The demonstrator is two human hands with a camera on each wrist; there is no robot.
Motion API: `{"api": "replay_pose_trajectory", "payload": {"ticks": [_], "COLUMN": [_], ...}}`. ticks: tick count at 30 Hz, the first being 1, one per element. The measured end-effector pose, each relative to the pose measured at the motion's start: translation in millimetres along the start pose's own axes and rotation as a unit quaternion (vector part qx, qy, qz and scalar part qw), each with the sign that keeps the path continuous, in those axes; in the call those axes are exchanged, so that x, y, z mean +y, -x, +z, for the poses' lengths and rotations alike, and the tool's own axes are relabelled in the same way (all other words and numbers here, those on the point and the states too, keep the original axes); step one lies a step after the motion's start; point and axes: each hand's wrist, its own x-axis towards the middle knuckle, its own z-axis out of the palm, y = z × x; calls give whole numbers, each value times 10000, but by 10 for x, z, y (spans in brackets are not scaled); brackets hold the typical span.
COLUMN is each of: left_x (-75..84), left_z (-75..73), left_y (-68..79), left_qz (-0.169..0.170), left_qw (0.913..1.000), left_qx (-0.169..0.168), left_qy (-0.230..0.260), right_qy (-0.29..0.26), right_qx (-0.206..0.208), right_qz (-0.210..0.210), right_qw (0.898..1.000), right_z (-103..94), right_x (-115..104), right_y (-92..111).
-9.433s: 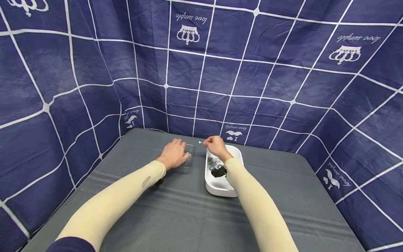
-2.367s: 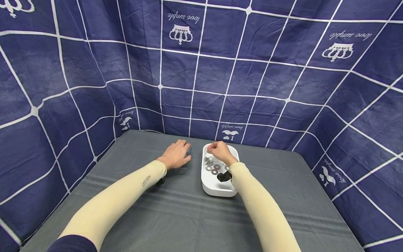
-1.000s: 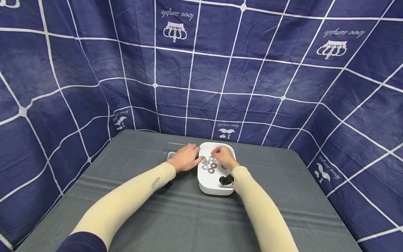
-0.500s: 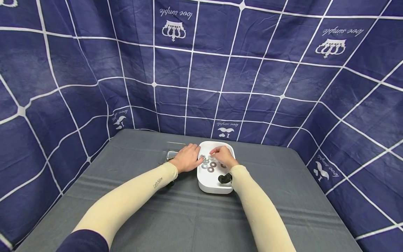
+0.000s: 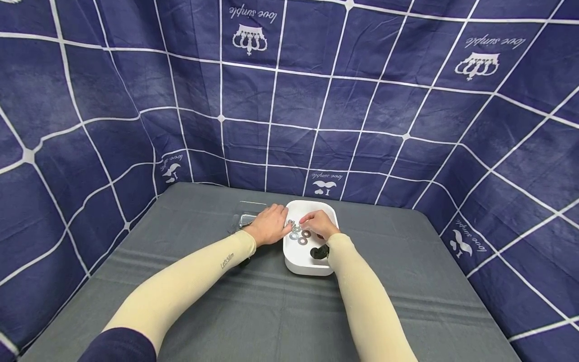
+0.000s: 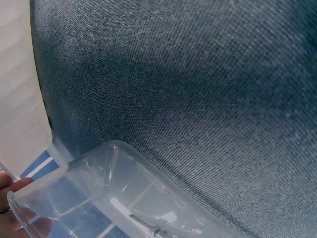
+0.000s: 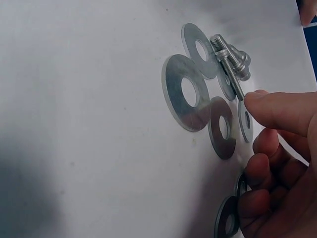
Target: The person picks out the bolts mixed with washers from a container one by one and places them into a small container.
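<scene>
A white tray holds several flat metal washers and a small heap of metal bolts. My right hand is down in the tray over these parts. In the right wrist view its thumb is at the tip of one bolt, and the other fingers are curled apart from the thumb. My left hand rests with its fingertips at the tray's left rim. Left of it lies a clear plastic box, partly hidden by the hand in the head view; inside it is a bolt.
Grey cloth covers the table. A blue curtain with white lines hangs behind and on both sides. A black wrist camera on my right wrist hangs above the tray's front part.
My left hand has moved right from the clear box to the tray's rim. My right hand, earlier pinching a bolt above the tray's far left corner, is now lower among the washers.
</scene>
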Motion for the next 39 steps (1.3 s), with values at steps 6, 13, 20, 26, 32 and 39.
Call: {"api": "replay_pose_trajectory", "payload": {"ticks": [6, 13, 20, 26, 32, 39], "left_x": [-2, -5, -21, -32, -44, -41], "left_z": [8, -1, -32, -14, 10, 5], "left_y": [-6, -17, -34, -36, -54, -53], "left_qz": [-24, -38, -72, -92, -132, -183], "left_qw": [10000, 9999, 9990, 9976, 9968, 9965], "left_qx": [51, -142, -435, -504, -547, -632], "left_qy": [42, 35, 122, 473, 571, 525], "right_qy": [114, 88, 108, 130, 143, 185], "right_qx": [-48, -92, -12, 28, -7, 1], "right_qz": [68, 120, -26, -45, -30, 21], "right_qw": [9999, 9998, 9999, 9999, 9999, 9998], "right_z": [-9, -8, 0, 0, -9, 6], "right_x": [-24, 2, 9, 19, 12, 18], "right_y": [-10, -31, -19, -18, -20, -25]}}
